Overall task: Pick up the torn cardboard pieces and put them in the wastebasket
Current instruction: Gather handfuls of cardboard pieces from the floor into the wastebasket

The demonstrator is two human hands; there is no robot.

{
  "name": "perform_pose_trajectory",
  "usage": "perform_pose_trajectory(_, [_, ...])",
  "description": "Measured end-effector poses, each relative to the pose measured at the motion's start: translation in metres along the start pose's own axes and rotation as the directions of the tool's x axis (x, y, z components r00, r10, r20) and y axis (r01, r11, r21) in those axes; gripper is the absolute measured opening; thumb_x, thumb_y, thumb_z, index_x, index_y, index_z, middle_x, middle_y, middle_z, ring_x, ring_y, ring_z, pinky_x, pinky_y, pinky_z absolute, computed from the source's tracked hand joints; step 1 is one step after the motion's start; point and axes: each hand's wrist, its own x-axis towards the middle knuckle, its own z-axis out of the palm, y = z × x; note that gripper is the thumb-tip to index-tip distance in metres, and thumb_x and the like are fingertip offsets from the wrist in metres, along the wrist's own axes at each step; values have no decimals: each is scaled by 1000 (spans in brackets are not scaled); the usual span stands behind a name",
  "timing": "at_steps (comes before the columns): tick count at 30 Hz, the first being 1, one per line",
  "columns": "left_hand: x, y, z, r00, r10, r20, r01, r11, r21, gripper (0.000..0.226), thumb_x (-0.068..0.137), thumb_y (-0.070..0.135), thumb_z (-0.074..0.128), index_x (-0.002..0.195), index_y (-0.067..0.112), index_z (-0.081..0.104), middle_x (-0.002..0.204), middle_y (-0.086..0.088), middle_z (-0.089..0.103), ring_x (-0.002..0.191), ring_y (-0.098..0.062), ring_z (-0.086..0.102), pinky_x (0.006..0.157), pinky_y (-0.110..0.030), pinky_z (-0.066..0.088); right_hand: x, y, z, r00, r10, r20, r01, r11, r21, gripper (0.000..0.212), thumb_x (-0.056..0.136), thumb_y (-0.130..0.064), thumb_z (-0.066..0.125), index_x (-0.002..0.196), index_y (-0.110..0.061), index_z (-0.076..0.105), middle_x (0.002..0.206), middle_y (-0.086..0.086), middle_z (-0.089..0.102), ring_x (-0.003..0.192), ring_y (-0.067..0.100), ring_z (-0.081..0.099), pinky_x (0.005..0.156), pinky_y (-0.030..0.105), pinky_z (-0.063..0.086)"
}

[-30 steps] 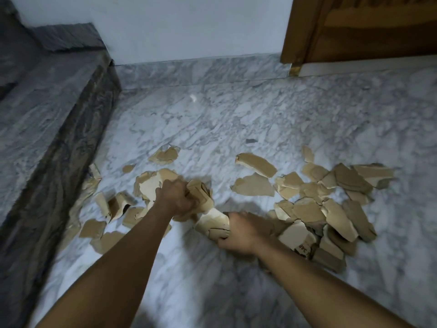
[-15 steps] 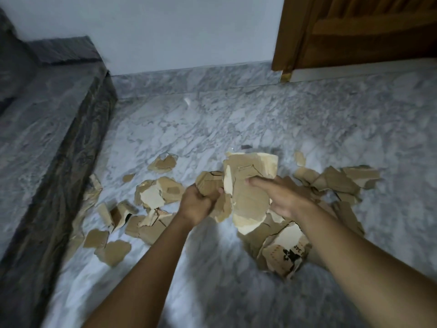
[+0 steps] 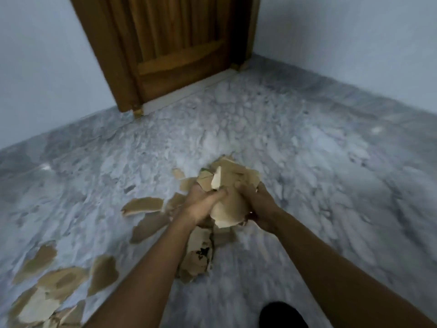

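Marble floor (image 3: 307, 162), grey-veined, bore many torn brown cardboard scraps (image 3: 61, 282) lower left; left hand (image 3: 203, 204) and right hand (image 3: 261, 203) squeezed one bundle (image 3: 230, 183) between them, wastebasket unseen.

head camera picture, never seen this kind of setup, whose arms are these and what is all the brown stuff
There is no machine here. A person wears a camera on the head, so you look down along their own two bare arms. The left hand and the right hand grip a bundle of torn cardboard between them, lifted off the ground. The brown stuff is more torn cardboard pieces, scattered on the grey marble floor, mostly toward the lower left, with a few right under the hands. Behind stands a wooden door set in a pale wall. No wastebasket shows in this picture.
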Motion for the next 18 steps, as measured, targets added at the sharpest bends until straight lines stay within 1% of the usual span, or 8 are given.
perform_pose_trajectory(2, [2,40,49,994,11,107,-14,999,29,18,77,28,82,82,22,65,86,8,76,72,-7,69,70,-27,59,-27,-26,-50,995,25,-95,-22,999,29,68,83,-50,74,136,-27,39,123,14,65,96,35,69,71,52,58])
perform_pose_trajectory(3, [0,62,75,989,20,149,-31,997,74,24,78,28,82,88,21,62,92,6,73,74,-9,66,63,-25,55,-40,-38,-78,990,30,-135,-25,999,40,69,83,-51,73,137,-25,38,120,17,66,91,38,70,69,51,57])
perform_pose_trajectory(5, [-3,101,129,964,97,249,-132,983,128,34,79,30,80,102,19,58,105,0,65,84,-15,61,59,-23,49,-72,-69,-135,979,3,-206,7,999,49,69,84,-48,70,139,-20,40,118,22,65,87,41,68,75,54,56])
perform_pose_trajectory(9, [-19,165,242,854,292,430,-362,928,89,22,80,20,80,91,24,61,93,5,68,85,-15,66,64,-21,54,-139,-121,-254,960,-65,-272,72,997,16,51,90,-43,65,134,-23,46,116,18,62,79,33,64,74,43,56])
perform_pose_trajectory(11, [-29,187,307,800,341,494,-424,903,64,22,79,19,81,92,21,64,90,5,69,82,-13,68,61,-19,54,-172,-138,-314,946,-90,-312,93,996,-5,35,94,-41,62,124,-27,52,114,16,63,82,33,66,78,44,57])
perform_pose_trajectory(14, [-48,204,413,752,328,572,-390,921,-15,27,79,20,81,102,13,68,95,-5,75,89,-21,72,77,-34,60,-216,-150,-406,889,-92,-449,100,995,-7,36,95,-38,62,125,-21,53,115,15,63,86,32,68,78,44,60])
perform_pose_trajectory(16, [-65,210,484,747,277,604,-310,949,-52,48,71,27,85,111,11,63,100,-7,74,93,-23,72,87,-40,58,-244,-152,-466,827,-106,-553,122,993,-8,41,95,-37,63,126,-15,50,113,14,64,86,31,69,75,43,61])
perform_pose_trajectory(18, [-80,214,557,730,255,634,-266,961,-80,73,59,37,89,119,11,57,105,-7,74,96,-24,72,91,-45,57,-270,-151,-523,730,-126,-672,155,988,-17,48,90,-41,69,124,-14,49,111,14,64,90,32,71,75,47,62])
